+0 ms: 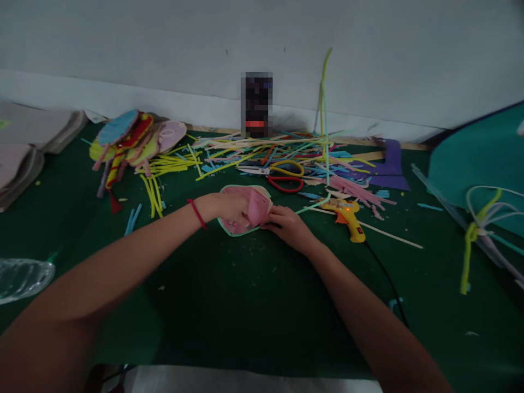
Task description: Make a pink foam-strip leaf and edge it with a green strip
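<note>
A pink, leaf-shaped fan piece with mint-green edging is between my hands at the middle of the table. My left hand, a red cord at its wrist, bends over the piece and grips it, fingertips partly hidden. At the piece's right edge, my right hand has its fingers closed on the rim. From there a mint-green pipe cleaner runs right and then bends upward. A yellow hot glue gun with a lit orange light lies to the right of my right hand.
Scissors with red and yellow handles lie behind the piece, among scattered pipe cleaners. Finished-looking fans are piled at back left. A clear plastic bottle lies at left. The glue gun's black cord trails toward the front right.
</note>
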`<state>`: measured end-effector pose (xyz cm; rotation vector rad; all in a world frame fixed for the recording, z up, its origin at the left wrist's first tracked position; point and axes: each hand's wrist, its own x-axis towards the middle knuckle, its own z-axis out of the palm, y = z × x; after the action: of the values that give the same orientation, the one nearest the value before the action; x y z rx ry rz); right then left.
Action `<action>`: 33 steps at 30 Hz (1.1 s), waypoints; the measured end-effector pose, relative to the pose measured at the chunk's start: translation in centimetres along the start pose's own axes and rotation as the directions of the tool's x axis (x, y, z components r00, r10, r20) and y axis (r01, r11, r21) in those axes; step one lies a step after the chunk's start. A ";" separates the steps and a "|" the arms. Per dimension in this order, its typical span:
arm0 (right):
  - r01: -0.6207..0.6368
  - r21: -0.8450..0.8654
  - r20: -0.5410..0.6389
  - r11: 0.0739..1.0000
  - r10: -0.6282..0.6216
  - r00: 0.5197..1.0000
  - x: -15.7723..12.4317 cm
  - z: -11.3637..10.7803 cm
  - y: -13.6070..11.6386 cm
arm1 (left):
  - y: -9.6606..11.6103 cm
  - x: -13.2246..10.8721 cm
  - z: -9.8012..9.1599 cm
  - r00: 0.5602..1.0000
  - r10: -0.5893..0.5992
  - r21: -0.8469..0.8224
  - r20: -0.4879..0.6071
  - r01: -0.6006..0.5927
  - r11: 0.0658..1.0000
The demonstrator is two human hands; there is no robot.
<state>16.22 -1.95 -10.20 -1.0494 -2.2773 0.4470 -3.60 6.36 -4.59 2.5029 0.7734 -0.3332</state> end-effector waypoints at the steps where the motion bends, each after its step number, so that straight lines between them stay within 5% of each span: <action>1: 0.004 -0.015 0.001 1.000 -0.004 1.000 0.0 0.0 0.0 | 0.2 -0.1 -0.1 1.000 -0.024 0.018 0.016 0.024 1.000; 20: 0.012 -0.068 -0.049 0.998 -0.015 0.999 0.0 0.5 -0.3 | 1.2 -0.4 -0.6 0.990 -0.094 0.119 0.102 0.081 0.990; 33: 0.043 -0.085 -0.036 0.995 -0.046 0.998 -0.1 0.6 0.2 | 0.8 -0.3 -0.3 0.995 -0.075 0.118 0.065 0.067 0.991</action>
<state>16.00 -1.94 -10.77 -1.0375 -2.2988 0.3125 -3.35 5.81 -3.94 2.5600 0.8383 -0.5001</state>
